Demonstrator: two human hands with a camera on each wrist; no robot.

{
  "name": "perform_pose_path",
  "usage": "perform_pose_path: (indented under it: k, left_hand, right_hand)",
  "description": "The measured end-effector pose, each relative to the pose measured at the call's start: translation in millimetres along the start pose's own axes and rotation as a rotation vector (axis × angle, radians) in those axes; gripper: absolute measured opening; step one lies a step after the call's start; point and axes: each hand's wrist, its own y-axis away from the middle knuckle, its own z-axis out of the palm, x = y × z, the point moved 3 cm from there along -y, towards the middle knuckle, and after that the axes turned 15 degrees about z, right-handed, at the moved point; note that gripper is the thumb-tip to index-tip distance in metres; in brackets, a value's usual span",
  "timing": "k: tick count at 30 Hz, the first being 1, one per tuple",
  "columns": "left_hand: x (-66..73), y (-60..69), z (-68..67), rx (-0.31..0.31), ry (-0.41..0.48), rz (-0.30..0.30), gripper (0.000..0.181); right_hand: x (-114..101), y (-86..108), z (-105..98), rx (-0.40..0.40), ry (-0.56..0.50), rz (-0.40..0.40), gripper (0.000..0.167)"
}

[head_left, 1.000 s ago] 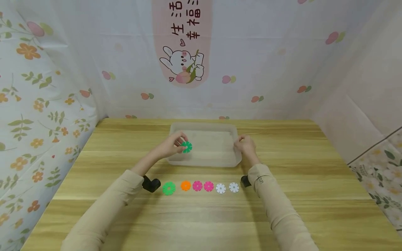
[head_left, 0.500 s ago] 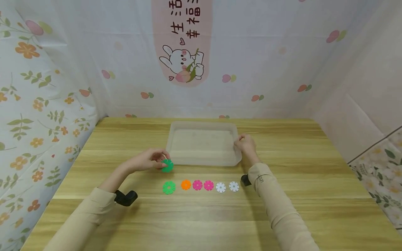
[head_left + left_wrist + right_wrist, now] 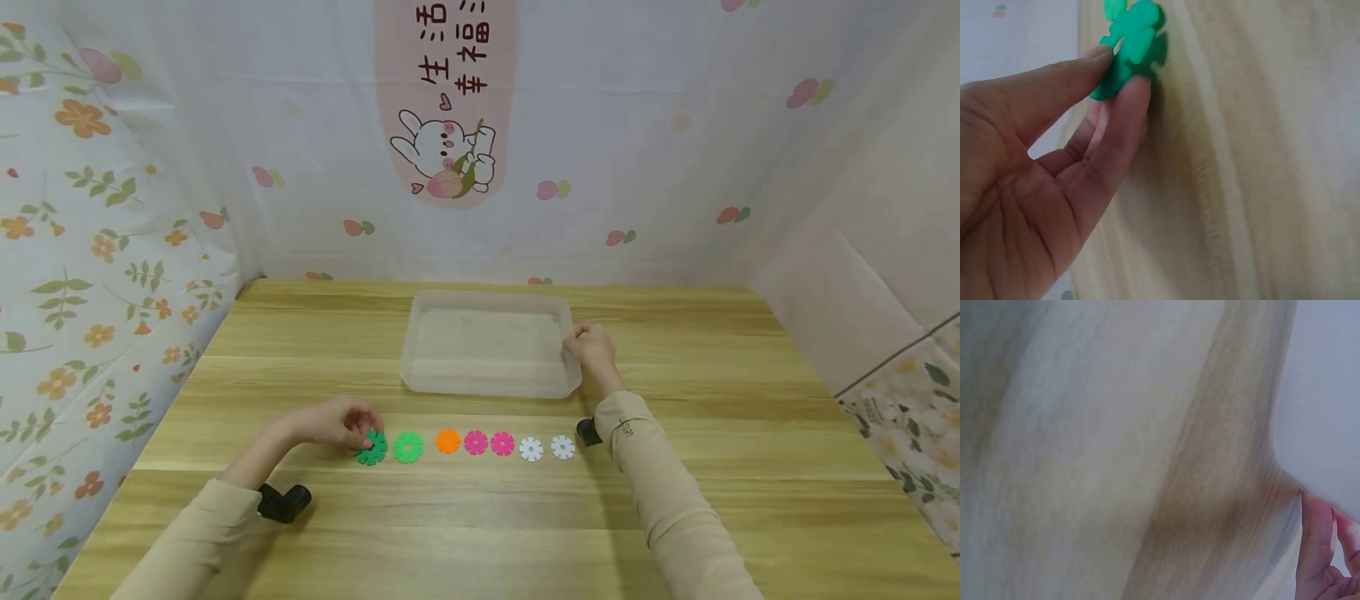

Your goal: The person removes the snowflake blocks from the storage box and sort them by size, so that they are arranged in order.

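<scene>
Between thumb and fingers my left hand (image 3: 341,423) pinches a dark green notched plastic disc (image 3: 372,448), low over the table at the left end of a row of discs. In the left wrist view the dark green disc (image 3: 1132,44) is tilted, its edge between thumb and finger. Just right of it lies a light green disc (image 3: 408,447). My right hand (image 3: 594,350) grips the right wall of a translucent plastic tray (image 3: 491,389). The right wrist view has the fingers (image 3: 1317,544) at the tray's corner, partly cut off.
Continuing the row rightward are an orange disc (image 3: 448,441), two pink discs (image 3: 476,442) and two white discs (image 3: 531,450). All lie flat on the wooden table (image 3: 465,533). A patterned cloth (image 3: 622,167) hangs behind the table.
My left hand has carried the dark green disc from over the tray's left side leftward and toward me, down beside the light green disc. The right hand stays on the tray.
</scene>
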Motion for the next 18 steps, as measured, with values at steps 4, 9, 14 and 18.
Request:
perform_pose_path:
  k: [4,9,14,18]
  left_hand:
    - [-0.5,-2.8,3.3,0.048,-0.109,0.037,0.019]
    - [-0.3,-6.8,6.1,0.109,-0.201,0.080,0.021]
    - [4.0,-5.3,-6.4,0.252,-0.297,0.067,0.024]
    - [4.2,-1.8,-21.8,0.422,-0.399,0.011,0.037]
  right_hand:
    - [3,-4.6,2,0.031,0.010,0.005,0.011]
    - [12,-3.2,3,-0.059,-0.102,0.033,0.025]
    - [23,-7.5,-3,-0.281,-0.269,0.057,0.063]
    - [30,-16.1,-21,-0.209,-0.126,-0.070,0.074]
